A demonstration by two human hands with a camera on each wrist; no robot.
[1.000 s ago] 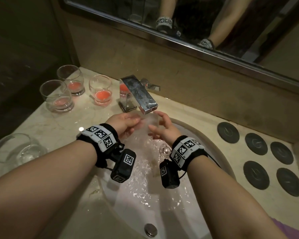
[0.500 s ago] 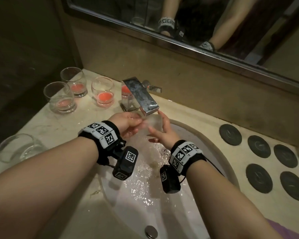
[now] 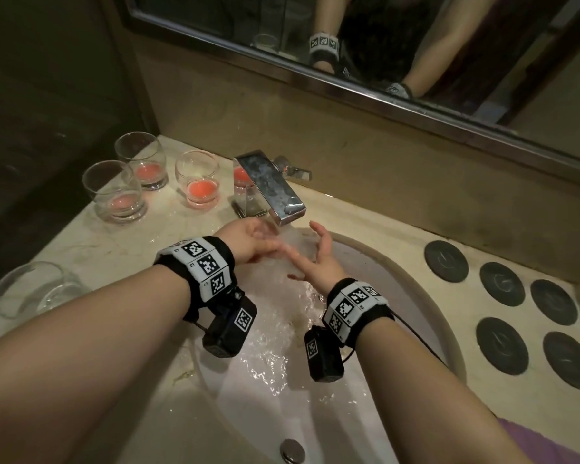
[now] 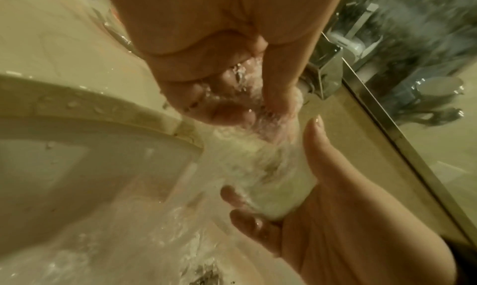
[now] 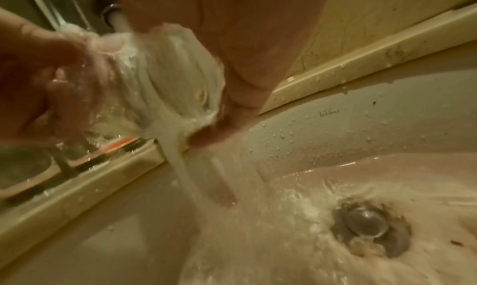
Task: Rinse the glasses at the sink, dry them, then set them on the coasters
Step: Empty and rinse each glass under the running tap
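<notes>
— Under the spout of the chrome block faucet [image 3: 275, 192], is that a glass she's got?

— Yes, a clear round tumbler glass [image 4: 268, 179], lying on its side in the running stream. The right hand [image 3: 318, 262] cradles its base end in the palm, fingers only loosely bent round it and the fingertips spread. The left hand [image 3: 248, 244] is at the mouth end, fingers curled in at the rim, seemingly rubbing inside; the water blurs just how far in they go.

— So still rinsing?

— I'd say so, and on an early glass. Left of the faucet stand three clear tumblers with red-orange dregs [image 3: 200, 182], and a fourth shows behind the faucet. Further left of it, near the counter's edge, sits one clear empty-looking tumbler [image 3: 31, 289], possibly rinsed.

— And the coasters?

— Five dark round coasters [image 3: 501, 284] to the right of the faucet, past the white oval sink basin [image 3: 416, 272], all bare.

— What comes next, you reckon?

— Tipping the water out, then drying. There's a purple cloth [image 3: 543, 443] just at the corner, right of the faucet and nearer us. Wet glass is slippery, so she'll want a firmer hold before lifting it clear.
</notes>
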